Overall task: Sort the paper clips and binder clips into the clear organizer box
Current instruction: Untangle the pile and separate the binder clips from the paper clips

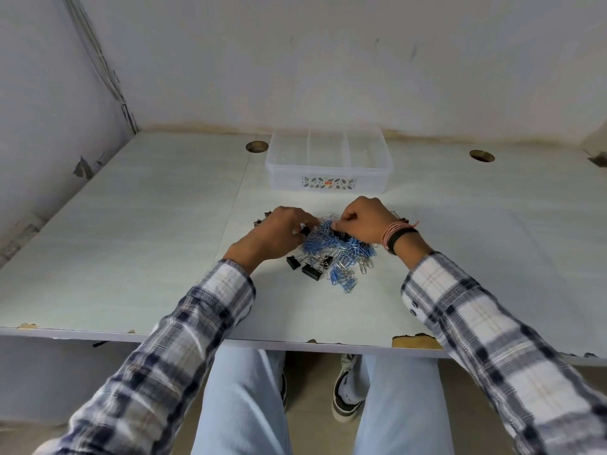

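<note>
Left hand (281, 229) pinches a black binder clip (304, 230). Right hand (363, 221) pinches blue wire paper clips (331, 239). Clear plastic organizer box (328, 183) beyond.

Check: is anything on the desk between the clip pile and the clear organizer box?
Nothing visible. Bare desk lies between the clip pile and the organizer box; both hands are at the pile.

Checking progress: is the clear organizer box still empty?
Empty: the organizer box shows bare compartments; the clips lie piled on the table.
</note>
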`<state>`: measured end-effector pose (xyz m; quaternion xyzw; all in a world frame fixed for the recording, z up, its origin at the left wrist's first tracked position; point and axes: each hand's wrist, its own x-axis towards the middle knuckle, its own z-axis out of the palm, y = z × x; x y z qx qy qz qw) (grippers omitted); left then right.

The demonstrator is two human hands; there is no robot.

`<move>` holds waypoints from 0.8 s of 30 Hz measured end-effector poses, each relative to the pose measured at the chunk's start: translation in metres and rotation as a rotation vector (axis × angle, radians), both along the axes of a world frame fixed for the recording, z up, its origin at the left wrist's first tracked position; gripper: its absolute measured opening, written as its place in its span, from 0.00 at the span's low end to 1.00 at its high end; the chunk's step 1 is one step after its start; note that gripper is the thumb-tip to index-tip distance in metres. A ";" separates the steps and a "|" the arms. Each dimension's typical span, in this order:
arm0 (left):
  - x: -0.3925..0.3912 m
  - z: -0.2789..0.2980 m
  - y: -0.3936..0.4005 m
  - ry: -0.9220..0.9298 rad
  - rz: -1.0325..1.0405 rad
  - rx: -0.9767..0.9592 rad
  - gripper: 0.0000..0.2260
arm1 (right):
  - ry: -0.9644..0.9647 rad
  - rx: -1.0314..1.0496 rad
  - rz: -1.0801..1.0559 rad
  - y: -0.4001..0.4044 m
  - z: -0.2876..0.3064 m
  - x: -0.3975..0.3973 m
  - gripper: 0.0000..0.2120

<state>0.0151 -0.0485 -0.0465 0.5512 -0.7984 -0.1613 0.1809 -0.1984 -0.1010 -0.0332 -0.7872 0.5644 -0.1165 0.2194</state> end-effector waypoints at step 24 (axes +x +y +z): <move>0.003 0.003 0.003 0.142 0.048 -0.004 0.21 | 0.110 0.033 0.275 0.023 0.017 -0.016 0.17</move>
